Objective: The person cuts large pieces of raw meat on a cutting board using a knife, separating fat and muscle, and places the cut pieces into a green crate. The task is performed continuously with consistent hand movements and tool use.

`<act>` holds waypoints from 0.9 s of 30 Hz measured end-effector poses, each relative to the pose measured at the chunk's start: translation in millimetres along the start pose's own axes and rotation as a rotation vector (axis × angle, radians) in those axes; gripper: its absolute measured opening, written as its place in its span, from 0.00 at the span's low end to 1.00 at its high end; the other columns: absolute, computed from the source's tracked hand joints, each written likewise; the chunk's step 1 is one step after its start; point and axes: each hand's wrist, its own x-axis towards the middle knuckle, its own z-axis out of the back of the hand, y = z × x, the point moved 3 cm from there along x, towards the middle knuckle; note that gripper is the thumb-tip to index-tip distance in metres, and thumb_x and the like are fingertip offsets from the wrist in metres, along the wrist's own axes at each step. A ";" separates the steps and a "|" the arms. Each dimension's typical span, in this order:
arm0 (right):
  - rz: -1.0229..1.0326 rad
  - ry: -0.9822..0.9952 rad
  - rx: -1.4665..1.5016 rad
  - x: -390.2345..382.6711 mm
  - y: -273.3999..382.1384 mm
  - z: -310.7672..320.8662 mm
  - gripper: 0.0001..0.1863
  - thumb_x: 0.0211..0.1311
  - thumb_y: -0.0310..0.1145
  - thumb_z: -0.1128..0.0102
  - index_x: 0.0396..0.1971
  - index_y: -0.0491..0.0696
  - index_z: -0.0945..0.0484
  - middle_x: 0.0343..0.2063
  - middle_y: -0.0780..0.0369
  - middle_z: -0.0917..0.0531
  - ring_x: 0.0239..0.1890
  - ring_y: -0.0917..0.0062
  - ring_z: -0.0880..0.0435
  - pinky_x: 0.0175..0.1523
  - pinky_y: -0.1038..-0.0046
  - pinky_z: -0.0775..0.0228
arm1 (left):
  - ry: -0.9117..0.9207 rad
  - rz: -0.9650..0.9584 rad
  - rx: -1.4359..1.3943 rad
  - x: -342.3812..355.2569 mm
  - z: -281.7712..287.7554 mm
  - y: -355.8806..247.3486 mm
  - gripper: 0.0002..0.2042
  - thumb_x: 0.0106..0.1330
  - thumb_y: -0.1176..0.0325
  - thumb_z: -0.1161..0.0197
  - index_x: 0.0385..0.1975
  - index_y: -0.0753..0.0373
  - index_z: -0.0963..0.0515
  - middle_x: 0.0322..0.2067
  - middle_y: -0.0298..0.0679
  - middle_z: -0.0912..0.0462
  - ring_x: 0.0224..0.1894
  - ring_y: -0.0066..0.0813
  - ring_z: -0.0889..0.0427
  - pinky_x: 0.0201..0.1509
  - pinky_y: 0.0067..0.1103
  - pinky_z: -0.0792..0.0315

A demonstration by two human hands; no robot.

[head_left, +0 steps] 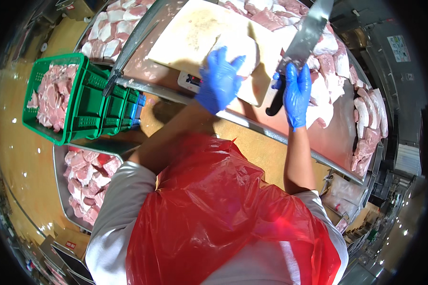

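My left hand (pixel 219 80), in a blue glove, lies with fingers spread on a pale piece of meat (pixel 248 52) on the cream cutting board (pixel 188 33). The bright glare hides some of the meat's outline. My right hand (pixel 297 95), also gloved in blue, grips a broad knife (pixel 306 40) at its black handle. Its wide steel blade points away from me, above the heap of meat (pixel 325 78) to the right of the board. Beside my left wrist, at the board's near edge, sits a small white device with a display (pixel 189 81).
At left, a green crate (pixel 76 121) of meat pieces tops a stack, with a metal bin (pixel 64 190) of meat below. A long dark tool (pixel 133 50) lies along the left of the metal table (pixel 328 142). Meat strips (pixel 368 123) lie at its right end.
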 end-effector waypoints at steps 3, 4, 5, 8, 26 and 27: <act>0.001 -0.022 0.033 -1.3 5.8 -6.9 0.10 0.77 0.34 0.49 0.45 0.42 0.29 0.26 0.63 0.20 0.23 0.84 0.23 0.28 0.79 0.29 | 0.236 0.024 0.281 10.7 -38.2 -18.0 0.23 0.55 0.62 0.35 0.54 0.45 0.24 0.64 0.51 0.38 0.67 0.58 0.41 0.60 0.55 0.40; -0.008 -0.022 0.042 -5.1 5.9 -7.4 0.09 0.77 0.34 0.49 0.45 0.42 0.29 0.25 0.63 0.20 0.22 0.84 0.24 0.28 0.79 0.29 | 0.201 -0.021 0.225 9.9 -42.6 -6.7 0.23 0.54 0.63 0.36 0.53 0.45 0.24 0.63 0.50 0.36 0.67 0.57 0.42 0.61 0.56 0.41; -0.033 -0.018 0.029 -10.7 6.4 -7.3 0.08 0.77 0.33 0.50 0.44 0.43 0.29 0.25 0.62 0.20 0.22 0.84 0.24 0.28 0.79 0.29 | 0.096 -0.062 0.104 11.8 -47.2 10.9 0.17 0.54 0.64 0.36 0.46 0.45 0.22 0.59 0.44 0.32 0.65 0.52 0.37 0.54 0.61 0.40; -0.038 -0.033 -0.121 -31.3 -4.5 2.1 0.09 0.77 0.32 0.50 0.43 0.41 0.29 0.25 0.61 0.19 0.23 0.84 0.23 0.27 0.77 0.30 | -0.062 -0.314 -0.145 27.5 -31.1 62.3 0.14 0.52 0.69 0.35 0.40 0.53 0.19 0.51 0.46 0.25 0.59 0.51 0.29 0.61 0.45 0.34; 0.196 0.257 -0.843 -11.1 -26.9 -115.4 0.10 0.74 0.37 0.52 0.42 0.45 0.34 0.22 0.44 0.19 0.26 0.45 0.19 0.31 0.47 0.28 | -0.083 0.228 -0.540 -70.7 58.6 76.8 0.10 0.56 0.82 0.43 0.37 0.65 0.20 0.41 0.47 0.20 0.43 0.43 0.18 0.49 0.29 0.24; 0.194 0.253 -0.845 -4.8 -22.8 -123.2 0.10 0.74 0.37 0.52 0.42 0.45 0.34 0.22 0.44 0.19 0.26 0.45 0.19 0.32 0.47 0.28 | -0.092 0.225 -0.505 -71.7 62.4 80.9 0.09 0.57 0.81 0.43 0.36 0.65 0.20 0.40 0.47 0.20 0.42 0.43 0.18 0.48 0.30 0.24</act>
